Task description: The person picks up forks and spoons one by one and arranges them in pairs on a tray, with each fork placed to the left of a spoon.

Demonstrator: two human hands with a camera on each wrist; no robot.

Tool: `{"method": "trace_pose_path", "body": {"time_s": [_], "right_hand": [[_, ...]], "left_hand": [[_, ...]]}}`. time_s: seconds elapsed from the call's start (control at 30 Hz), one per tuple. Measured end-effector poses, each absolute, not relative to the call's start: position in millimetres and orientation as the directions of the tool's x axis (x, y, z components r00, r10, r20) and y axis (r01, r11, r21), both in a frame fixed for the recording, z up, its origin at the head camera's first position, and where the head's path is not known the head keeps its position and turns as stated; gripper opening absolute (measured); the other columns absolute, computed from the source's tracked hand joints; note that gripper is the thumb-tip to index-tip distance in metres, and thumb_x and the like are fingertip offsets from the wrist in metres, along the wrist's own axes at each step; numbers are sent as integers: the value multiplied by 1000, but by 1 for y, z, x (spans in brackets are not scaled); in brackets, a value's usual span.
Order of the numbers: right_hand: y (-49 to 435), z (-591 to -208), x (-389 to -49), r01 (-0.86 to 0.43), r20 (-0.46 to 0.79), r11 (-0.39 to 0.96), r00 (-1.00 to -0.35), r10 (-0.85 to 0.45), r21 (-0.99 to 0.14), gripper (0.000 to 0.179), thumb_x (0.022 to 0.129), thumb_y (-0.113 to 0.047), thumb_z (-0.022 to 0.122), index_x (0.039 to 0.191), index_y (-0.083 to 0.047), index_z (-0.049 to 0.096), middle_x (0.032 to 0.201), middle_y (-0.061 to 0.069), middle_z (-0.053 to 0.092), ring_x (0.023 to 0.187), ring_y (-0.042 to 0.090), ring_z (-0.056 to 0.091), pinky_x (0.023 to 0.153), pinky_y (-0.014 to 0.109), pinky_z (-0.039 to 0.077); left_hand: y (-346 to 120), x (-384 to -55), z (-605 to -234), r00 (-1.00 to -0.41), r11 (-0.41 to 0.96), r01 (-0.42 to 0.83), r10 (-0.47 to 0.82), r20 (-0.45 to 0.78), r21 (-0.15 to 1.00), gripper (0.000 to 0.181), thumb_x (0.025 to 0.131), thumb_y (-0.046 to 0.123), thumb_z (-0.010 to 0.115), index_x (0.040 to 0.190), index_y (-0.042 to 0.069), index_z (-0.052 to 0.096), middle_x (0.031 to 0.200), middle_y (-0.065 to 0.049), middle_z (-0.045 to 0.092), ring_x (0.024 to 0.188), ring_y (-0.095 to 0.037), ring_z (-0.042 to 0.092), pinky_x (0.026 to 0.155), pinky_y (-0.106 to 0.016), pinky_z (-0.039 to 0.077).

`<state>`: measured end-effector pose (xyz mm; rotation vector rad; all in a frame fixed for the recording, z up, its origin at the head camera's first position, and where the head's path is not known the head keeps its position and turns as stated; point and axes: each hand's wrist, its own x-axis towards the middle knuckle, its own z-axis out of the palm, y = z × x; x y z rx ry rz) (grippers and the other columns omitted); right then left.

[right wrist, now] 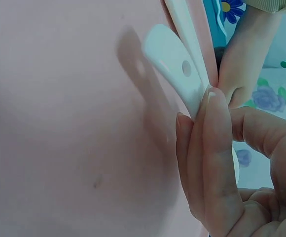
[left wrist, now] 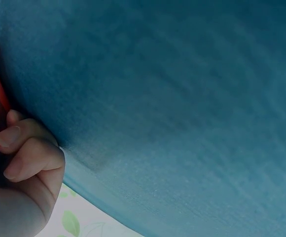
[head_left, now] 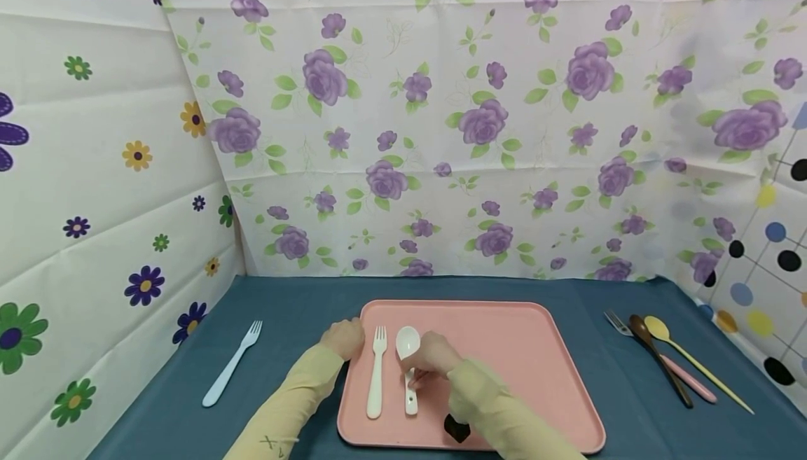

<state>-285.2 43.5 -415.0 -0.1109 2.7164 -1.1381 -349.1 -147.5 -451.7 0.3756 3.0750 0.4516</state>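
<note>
My right hand (head_left: 433,356) pinches a white spoon (head_left: 408,339) by its handle, over the left half of a pink tray (head_left: 492,348). Seen from the right wrist, the handle end (right wrist: 170,57) with its small hole sticks out past the fingertips and casts a shadow on the tray. At the tray's upper left edge, my left hand (head_left: 343,339) grips the rim with curled fingers (left wrist: 34,158). A white fork (head_left: 376,376) lies on the tray just left of the spoon, tines pointing away.
A light blue fork (head_left: 233,362) lies on the blue cloth left of the tray. Right of it lie a brown spoon (head_left: 658,358), a yellow spoon (head_left: 700,362) and a pink-handled fork (head_left: 690,379), partly crossing. Flowered sheets (head_left: 441,131) stand behind and at the left.
</note>
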Motion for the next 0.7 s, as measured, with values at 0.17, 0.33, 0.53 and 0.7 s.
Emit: {"method": "trace_pose_path", "body": {"time_s": [0.17, 0.33, 0.53, 0.7], "right_hand": [[37, -416, -286, -12, -119, 734, -985, -125, -679, 21, 65, -10, 73, 64, 0, 54, 57, 7, 54, 49, 14, 55, 62, 28, 47], [32, -415, -284, -6, -121, 744, -986, -117, -669, 22, 64, -10, 73, 66, 1, 54, 61, 8, 52, 55, 15, 55, 69, 31, 47], [29, -416, -286, 12, -140, 732, -984, -114, -682, 22, 64, -9, 73, 70, 2, 55, 67, 9, 51, 59, 17, 52, 67, 33, 45], [26, -417, -287, 15, -133, 735, -986, -103, -678, 23, 63, -8, 73, 72, 3, 55, 69, 10, 52, 62, 19, 53, 71, 34, 45]], "left_hand": [[-148, -348, -451, -972, 933, 230, 232, 24, 276, 20, 95, 9, 41, 94, -6, 53, 74, -16, 53, 64, -29, 56, 53, -39, 44], [-148, -348, -451, -973, 936, 228, 230, 25, 267, 19, 94, 9, 42, 94, -6, 54, 74, -16, 53, 65, -31, 57, 53, -40, 45], [-146, -346, -449, -973, 938, 226, 231, 13, 262, 20, 95, 9, 42, 97, -7, 54, 75, -17, 53, 67, -32, 58, 54, -39, 46], [-146, -345, -448, -972, 937, 232, 235, 18, 260, 20, 95, 8, 42, 99, -8, 54, 76, -18, 53, 68, -33, 58, 55, -40, 47]]}}
